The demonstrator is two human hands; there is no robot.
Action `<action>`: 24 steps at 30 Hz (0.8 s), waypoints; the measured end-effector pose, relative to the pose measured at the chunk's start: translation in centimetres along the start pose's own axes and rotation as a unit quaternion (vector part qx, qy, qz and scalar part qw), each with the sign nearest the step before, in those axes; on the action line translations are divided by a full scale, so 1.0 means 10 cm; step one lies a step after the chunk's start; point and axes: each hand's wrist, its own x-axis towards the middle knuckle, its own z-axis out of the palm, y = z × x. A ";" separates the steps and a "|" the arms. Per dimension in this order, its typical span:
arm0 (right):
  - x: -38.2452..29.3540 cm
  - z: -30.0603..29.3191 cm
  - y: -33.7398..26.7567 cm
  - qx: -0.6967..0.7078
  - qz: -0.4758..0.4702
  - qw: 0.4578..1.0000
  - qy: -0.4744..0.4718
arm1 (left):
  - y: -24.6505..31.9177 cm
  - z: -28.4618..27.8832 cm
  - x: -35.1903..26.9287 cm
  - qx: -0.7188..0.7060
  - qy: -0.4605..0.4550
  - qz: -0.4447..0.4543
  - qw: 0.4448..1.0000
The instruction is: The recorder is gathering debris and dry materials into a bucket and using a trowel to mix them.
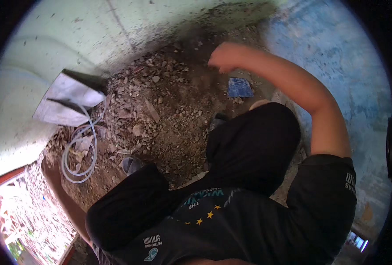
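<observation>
My right hand (227, 57), blurred and with its fingers curled, hangs over dark soil near the wall corner; whether it holds anything cannot be told. Just below it lies a flat blue-painted piece (240, 87) on the ground. On the far left, my left forearm (58, 185) reaches up beside the soil, and its hand blends into the brown ground, so its fingers cannot be made out. The nearest thing to that side is a coiled clear plastic hose (95, 142). Rubble and loose soil (172, 132) lie in front of me.
A light angular sheet-like object (63, 99) leans by the pale green wall (73, 29). The worn blue wall (358, 82) rises on the right. My bent knees and grey-covered feet (131, 165) border the rubble. A bright opening (30, 218) is at lower left.
</observation>
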 end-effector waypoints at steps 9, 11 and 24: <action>-2.08 3.40 0.42 0.358 0.518 0.739 0.240 | 0.79 -0.69 0.37 -0.078 -0.162 0.121 0.976; -2.35 4.20 -0.08 0.427 0.550 0.715 0.061 | 1.04 -0.79 0.37 -0.104 -0.196 0.120 0.968; -2.17 4.66 -2.05 0.815 0.548 0.095 0.164 | 2.57 -0.75 -0.42 -0.116 -0.449 0.247 0.851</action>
